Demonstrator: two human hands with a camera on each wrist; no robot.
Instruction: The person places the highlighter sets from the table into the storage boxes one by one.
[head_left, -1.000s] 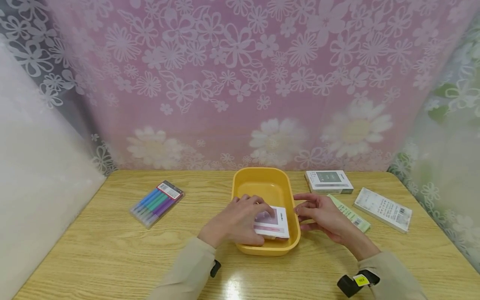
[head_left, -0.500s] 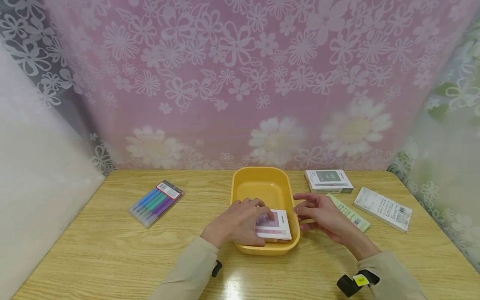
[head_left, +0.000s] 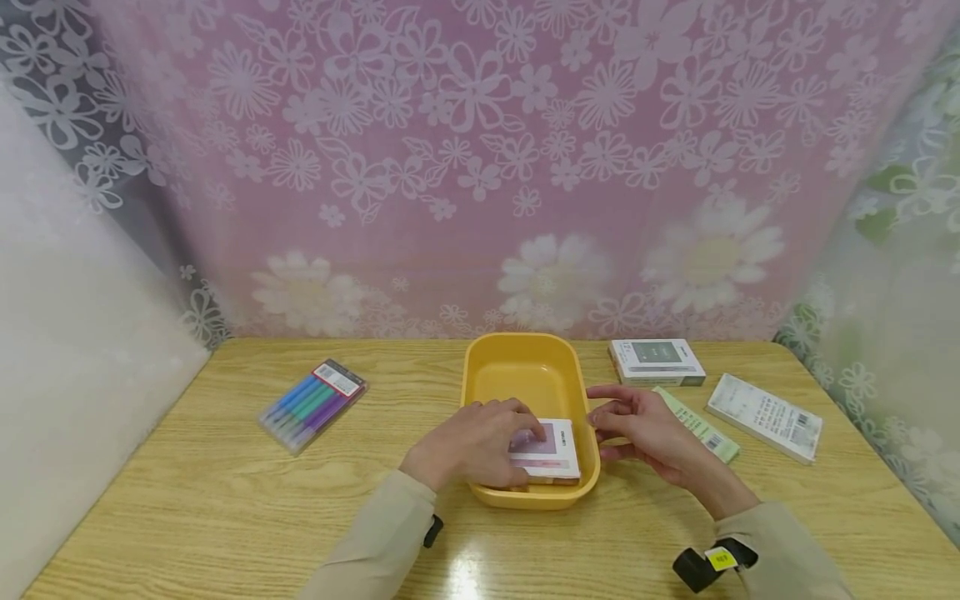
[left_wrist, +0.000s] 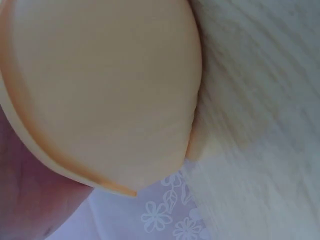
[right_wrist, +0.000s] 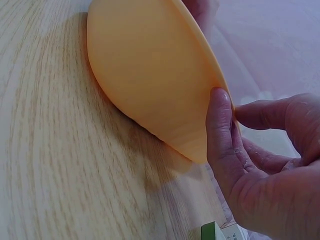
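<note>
A yellow plastic basket (head_left: 525,375) stands in the middle of the table. Inside its near end lies a small white box (head_left: 562,446) with a purple panel on top. My left hand (head_left: 483,446) reaches over the basket's left rim and grips this box, a fingertip on its top and the thumb by its near side; the palm hides the box's left part. At the right rim, my right hand (head_left: 641,429) pinches the basket's edge. In the right wrist view, one of its fingers (right_wrist: 220,130) lies along the outer wall. The left wrist view shows mostly the basket's outside (left_wrist: 105,90).
On the left lies a clear pack of coloured pens (head_left: 313,406). Right of the basket are a white box with a dark green panel (head_left: 657,362), a light green pack (head_left: 697,425) close by my right hand, and a long white box (head_left: 767,418). A flowered curtain (head_left: 480,167) hangs behind.
The white box with the purple panel has shifted slightly toward the near end of the basket, my left hand moving with it. My right hand stays at the rim.
</note>
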